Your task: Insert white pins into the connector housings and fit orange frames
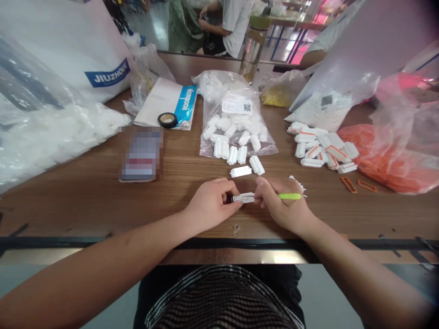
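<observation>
My left hand (213, 203) pinches one end of a white plastic connector housing (243, 198) whose upper face shows rows of small holes. At its other end, my right hand (283, 201) is closed around a tool with a lime-green handle (290, 196); the tool's tip is hidden by the fingers. Small white pieces (297, 185) lie on the table just behind my right hand. Loose white housings (241, 171) rest beyond both hands, near the mouth of a clear plastic bag (270, 148) holding more of them.
At right are white housings with orange seals (310, 144), two loose orange seals (349, 184) and a bag of orange seals (384, 160). A phone (141, 155), a notebook (157, 103) with black tape (167, 119), and a bottle (254, 48) stand around. Another person (236, 27) sits beyond.
</observation>
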### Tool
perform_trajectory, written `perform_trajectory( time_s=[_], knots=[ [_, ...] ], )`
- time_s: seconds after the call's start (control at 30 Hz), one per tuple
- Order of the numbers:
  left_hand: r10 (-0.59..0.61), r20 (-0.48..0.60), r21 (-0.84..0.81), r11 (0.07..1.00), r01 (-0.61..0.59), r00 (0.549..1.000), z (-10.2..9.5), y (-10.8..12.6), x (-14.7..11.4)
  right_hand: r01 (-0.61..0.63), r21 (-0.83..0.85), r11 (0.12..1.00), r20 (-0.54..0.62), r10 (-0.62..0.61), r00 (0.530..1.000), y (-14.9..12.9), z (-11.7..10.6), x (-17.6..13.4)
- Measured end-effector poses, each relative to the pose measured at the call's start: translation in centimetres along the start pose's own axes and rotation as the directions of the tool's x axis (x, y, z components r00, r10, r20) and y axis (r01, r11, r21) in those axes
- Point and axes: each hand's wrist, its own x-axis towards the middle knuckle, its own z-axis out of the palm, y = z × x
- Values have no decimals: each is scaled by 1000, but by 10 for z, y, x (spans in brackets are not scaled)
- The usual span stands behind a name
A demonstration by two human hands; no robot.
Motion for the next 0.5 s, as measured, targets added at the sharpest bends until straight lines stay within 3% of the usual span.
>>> perform_trajectory(
  time_s=[0.13, 0.33, 0.5],
  knots=[
    [-3, 2, 12, 1000, 3, 1000, 0, 0, 0, 97, -54, 994, -6, -98, 995, -3, 0, -2],
    [-3, 5, 7, 1000, 3, 1000, -1, 1, 0, -108, 222, 969, -100, 133, 986, 7, 3, -9],
    [-1, 10, 6, 1000, 1, 1000, -1, 0, 1, -138, 269, 953, -80, 164, 983, 9, 6, -7]
  ],
)
